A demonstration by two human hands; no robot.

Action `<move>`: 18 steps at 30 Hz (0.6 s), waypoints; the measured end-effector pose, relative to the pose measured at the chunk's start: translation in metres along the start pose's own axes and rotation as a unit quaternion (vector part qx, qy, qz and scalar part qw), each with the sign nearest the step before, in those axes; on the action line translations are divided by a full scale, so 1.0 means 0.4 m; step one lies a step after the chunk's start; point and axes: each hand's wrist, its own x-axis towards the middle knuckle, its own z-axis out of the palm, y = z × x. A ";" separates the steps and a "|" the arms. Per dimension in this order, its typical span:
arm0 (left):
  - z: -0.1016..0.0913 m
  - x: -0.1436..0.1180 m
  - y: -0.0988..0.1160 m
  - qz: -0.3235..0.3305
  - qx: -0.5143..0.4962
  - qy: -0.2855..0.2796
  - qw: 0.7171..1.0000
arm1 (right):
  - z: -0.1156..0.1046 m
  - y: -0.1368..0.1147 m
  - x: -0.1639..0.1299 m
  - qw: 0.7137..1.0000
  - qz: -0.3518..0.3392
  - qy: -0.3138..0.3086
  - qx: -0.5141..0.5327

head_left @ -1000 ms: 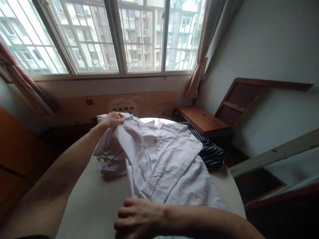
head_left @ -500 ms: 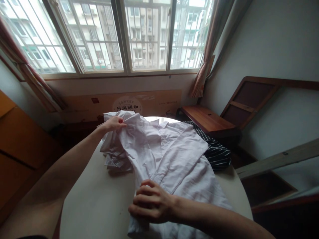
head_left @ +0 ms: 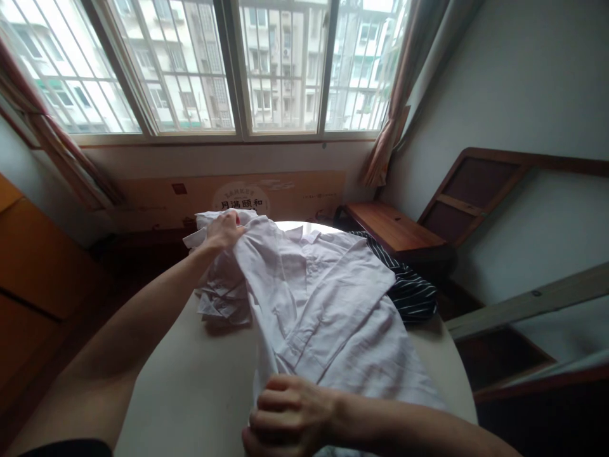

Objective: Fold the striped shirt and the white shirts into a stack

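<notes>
**Two hands on one white shirt**

My left hand [head_left: 223,231] pinches the far end of a white cotton button-up shirt [head_left: 328,311], fingers closed on the fabric near the table's far edge. My right hand [head_left: 285,419] is curled shut on the same shirt's near edge, close to me. One shirt, spread over the round pale tabletop [head_left: 190,393], one fold running between my hands. Under it at left, one crumpled pile of white cloth [head_left: 221,298]. At right, one black striped garment [head_left: 412,292], partly covered. Beyond: one wooden bench [head_left: 394,231], one barred window [head_left: 247,63], two curtains.
</notes>
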 end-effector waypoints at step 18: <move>0.218 0.046 0.394 0.060 -0.010 -0.038 0.997 | 0.012 -0.155 -0.125 0.975 0.113 -0.082 -0.171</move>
